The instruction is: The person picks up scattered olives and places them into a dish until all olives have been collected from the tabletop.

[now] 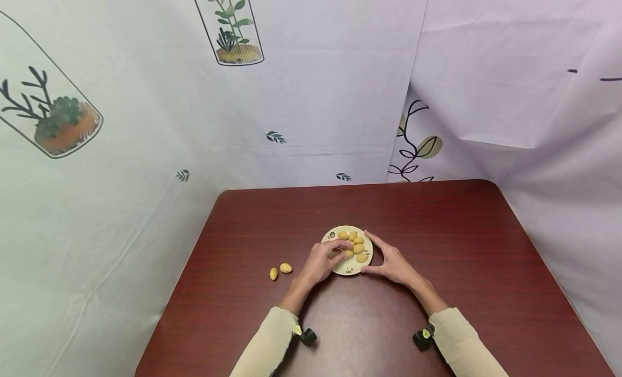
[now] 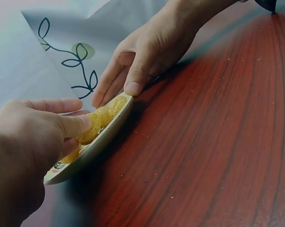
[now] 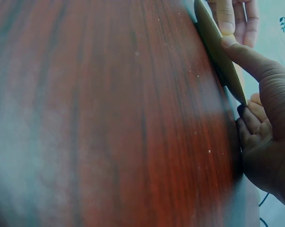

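A small cream plate [image 1: 346, 270] with dark printed marks holds several yellow, bumpy, oval lumps [image 1: 358, 248]. My left hand [image 1: 319, 261] reaches over the plate's left side, thumb and fingertips pinching one yellow lump [image 2: 88, 135] among the others. From the right, my right hand [image 1: 394, 264] grips the rim, thumb on the near edge and fingers round the far edge. In the right wrist view the thumb [image 3: 246, 56] lies on the rim of the plate [image 3: 218, 52].
Two more yellow lumps, one rounder [image 1: 286, 268] and one narrower [image 1: 274, 273], lie on the dark red wooden table [image 1: 233, 312] left of my left hand. Pale cloth printed with plants [image 1: 316, 96] hangs behind and beside the table.
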`<state>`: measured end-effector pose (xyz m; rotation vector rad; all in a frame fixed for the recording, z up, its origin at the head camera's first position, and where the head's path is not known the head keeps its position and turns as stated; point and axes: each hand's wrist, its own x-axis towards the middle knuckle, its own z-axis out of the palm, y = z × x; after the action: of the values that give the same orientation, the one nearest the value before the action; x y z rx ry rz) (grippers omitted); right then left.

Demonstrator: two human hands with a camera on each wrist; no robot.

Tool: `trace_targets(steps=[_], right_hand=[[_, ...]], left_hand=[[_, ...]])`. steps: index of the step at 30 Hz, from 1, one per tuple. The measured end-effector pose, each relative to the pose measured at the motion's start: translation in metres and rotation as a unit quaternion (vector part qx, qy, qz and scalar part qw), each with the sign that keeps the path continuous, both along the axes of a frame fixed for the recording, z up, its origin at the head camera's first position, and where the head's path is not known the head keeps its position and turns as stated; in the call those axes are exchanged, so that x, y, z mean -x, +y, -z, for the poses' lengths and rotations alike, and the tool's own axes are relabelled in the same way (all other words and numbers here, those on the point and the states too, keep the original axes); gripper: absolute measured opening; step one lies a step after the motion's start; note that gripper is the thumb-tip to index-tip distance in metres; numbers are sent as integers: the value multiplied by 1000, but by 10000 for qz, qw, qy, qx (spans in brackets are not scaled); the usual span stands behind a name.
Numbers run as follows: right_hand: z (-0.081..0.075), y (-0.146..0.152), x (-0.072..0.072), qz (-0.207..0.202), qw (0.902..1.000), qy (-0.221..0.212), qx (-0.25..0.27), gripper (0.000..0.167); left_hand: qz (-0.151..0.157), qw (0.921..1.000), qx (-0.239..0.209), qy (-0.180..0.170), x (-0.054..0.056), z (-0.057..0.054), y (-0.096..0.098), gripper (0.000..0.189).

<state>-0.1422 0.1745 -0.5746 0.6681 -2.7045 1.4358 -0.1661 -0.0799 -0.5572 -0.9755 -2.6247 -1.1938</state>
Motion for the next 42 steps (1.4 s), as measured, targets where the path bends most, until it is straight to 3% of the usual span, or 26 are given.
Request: trace_targets(steps=[6,20,30,37,42], right_hand=[[2,0,0,2,10000,30,-21,103],[1,0,0,-1,10000,31,-44,103],[-1,-1,-1,-32,10000,31,18,103],[-1,-1,-1,-30,10000,20,30,103],[-1,0,-1,-17,10000,37,19,104]], left_hand=[[61,9998,-4,189,-1,2,1,20],[28,10000,-50,49,-2,5,0,20],[84,9991,-167,373,0,8,2,20],[40,9995,-75,302,0,8,4,19],[40,9985,-236,500,0,8,3,20]])
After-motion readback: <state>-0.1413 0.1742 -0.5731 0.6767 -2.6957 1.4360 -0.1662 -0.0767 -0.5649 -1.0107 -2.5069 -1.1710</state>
